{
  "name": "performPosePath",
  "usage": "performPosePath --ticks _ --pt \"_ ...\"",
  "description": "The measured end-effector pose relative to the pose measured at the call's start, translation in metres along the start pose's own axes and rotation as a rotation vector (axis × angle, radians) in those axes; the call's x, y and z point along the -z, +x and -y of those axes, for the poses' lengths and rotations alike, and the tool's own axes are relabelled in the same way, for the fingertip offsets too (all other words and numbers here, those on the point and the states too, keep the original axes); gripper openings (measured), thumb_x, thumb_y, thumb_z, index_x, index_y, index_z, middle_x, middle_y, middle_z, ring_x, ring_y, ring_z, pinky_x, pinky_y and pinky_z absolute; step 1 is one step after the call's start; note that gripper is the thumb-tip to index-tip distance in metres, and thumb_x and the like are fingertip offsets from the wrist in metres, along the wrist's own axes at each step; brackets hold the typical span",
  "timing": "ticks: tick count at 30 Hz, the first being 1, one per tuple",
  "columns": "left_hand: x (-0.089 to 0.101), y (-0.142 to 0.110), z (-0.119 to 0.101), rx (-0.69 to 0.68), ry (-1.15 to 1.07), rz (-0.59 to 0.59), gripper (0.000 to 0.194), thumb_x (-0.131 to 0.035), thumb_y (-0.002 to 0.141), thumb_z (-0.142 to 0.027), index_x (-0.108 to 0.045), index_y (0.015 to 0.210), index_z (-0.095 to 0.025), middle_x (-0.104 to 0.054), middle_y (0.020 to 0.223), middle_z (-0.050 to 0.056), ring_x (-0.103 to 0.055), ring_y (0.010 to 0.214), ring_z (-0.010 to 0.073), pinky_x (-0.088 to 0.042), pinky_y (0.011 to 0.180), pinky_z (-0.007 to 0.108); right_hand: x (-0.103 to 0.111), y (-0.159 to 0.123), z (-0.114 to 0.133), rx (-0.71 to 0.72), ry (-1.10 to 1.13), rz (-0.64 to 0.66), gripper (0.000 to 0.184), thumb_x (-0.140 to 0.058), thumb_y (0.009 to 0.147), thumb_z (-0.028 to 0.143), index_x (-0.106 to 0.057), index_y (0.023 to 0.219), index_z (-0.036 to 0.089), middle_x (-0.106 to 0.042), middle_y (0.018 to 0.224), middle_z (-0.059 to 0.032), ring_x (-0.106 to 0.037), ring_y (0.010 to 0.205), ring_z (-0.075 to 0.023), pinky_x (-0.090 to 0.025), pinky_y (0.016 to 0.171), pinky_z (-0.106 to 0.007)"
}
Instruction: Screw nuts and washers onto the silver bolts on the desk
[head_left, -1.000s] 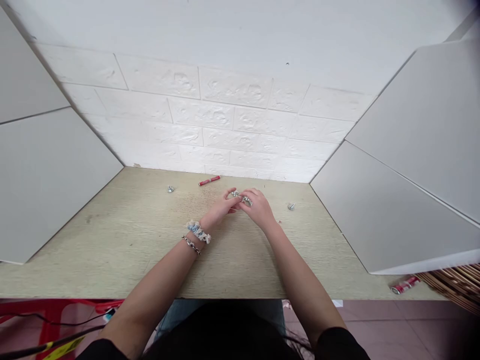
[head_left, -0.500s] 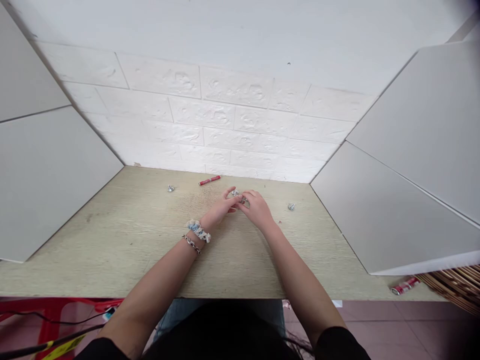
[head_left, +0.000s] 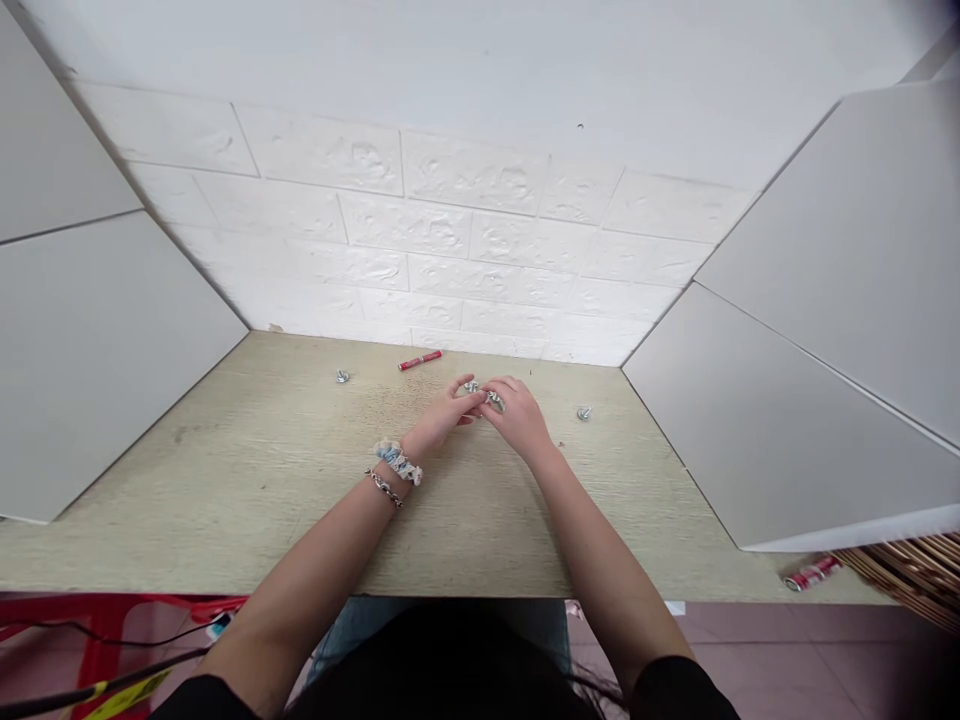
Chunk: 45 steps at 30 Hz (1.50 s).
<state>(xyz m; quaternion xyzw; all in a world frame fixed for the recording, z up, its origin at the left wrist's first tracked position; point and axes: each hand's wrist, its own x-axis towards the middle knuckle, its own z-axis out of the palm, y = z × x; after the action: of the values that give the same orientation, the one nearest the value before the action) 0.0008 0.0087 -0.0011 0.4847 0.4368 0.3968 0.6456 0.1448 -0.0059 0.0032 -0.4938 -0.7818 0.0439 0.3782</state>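
My left hand (head_left: 442, 415), with a scrunchie and a chain bracelet on the wrist, meets my right hand (head_left: 523, 418) low over the middle of the table. Between the fingertips of both is a small silvery metal fastener (head_left: 495, 400), partly covered by them; its exact shape cannot be made out. My left index finger sticks out beside a second shiny metal piece (head_left: 471, 386); whether it is held or lies on the table is unclear. Farther left on the table sits a small bolt-like metal fastener (head_left: 343, 376), and a similar bolt-like fastener (head_left: 584, 412) lies to the right.
A red, battery-like cylinder (head_left: 420, 361) lies near the white brick-patterned wall (head_left: 439, 225). Another red cylinder (head_left: 811, 573) is at the front right, beside a wicker basket (head_left: 911, 570). Grey-white panels (head_left: 97, 350) flank the wooden table (head_left: 300, 520) on both sides.
My right fingers have shifted slightly around the metal fastener, so more of it shows now. Both arms and the other things on the table stay where they were.
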Motion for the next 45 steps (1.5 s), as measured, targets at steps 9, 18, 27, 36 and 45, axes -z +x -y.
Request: performPosePath --ticks 9,18,27,36,45 --pt "0.000 0.002 0.001 -0.034 -0.033 0.009 0.076 -0.069 0.065 -0.041 -0.034 0.130 -0.028 -0.063 0.088 0.002 -0.058 0.076 0.0115 -0.041 0.065 0.022 0.000 0.001 -0.004 -0.001 0.009 0.042 0.018 -0.053 0.080 0.033 -0.060 0.089 0.020 -0.061 0.092 -0.0057 -0.054 0.090 -0.0186 -0.043 0.081 -0.034" --pt "0.000 0.001 0.001 0.018 -0.038 0.008 0.077 -0.068 0.064 -0.044 -0.031 0.131 -0.030 -0.063 0.093 0.002 -0.058 0.081 0.0120 -0.040 0.066 0.022 -0.004 -0.001 -0.005 0.050 -0.051 0.032 0.016 -0.052 0.080 0.030 -0.060 0.088 0.019 -0.061 0.092 -0.0073 -0.054 0.089 -0.0200 -0.044 0.080 -0.035" --pt "0.000 0.000 -0.003 0.028 0.058 -0.034 0.082 -0.069 0.063 -0.045 -0.031 0.132 -0.025 -0.064 0.086 0.004 -0.059 0.079 0.0141 -0.041 0.068 0.024 0.000 -0.001 0.001 0.049 -0.034 0.001 0.015 -0.052 0.078 0.023 -0.059 0.091 0.019 -0.061 0.095 -0.0069 -0.054 0.091 -0.0197 -0.044 0.082 -0.034" --pt "-0.005 -0.008 -0.010 -0.065 0.023 0.001 0.070 -0.068 0.065 -0.040 -0.040 0.127 -0.024 -0.065 0.089 0.005 -0.058 0.085 0.0157 -0.041 0.070 0.025 0.001 0.001 -0.001 0.000 0.018 -0.005 0.016 -0.051 0.080 0.032 -0.060 0.088 0.020 -0.061 0.089 -0.0061 -0.055 0.086 -0.0188 -0.044 0.078 -0.033" --pt "-0.006 -0.008 -0.009 -0.026 -0.223 0.016 0.051 -0.062 0.071 -0.039 -0.048 0.118 -0.022 -0.064 0.087 0.004 -0.058 0.075 0.0112 -0.043 0.065 0.021 0.000 0.000 0.003 -0.008 0.038 -0.005 0.016 -0.052 0.079 0.031 -0.058 0.090 0.020 -0.060 0.088 -0.0050 -0.055 0.084 -0.0177 -0.044 0.077 -0.031"
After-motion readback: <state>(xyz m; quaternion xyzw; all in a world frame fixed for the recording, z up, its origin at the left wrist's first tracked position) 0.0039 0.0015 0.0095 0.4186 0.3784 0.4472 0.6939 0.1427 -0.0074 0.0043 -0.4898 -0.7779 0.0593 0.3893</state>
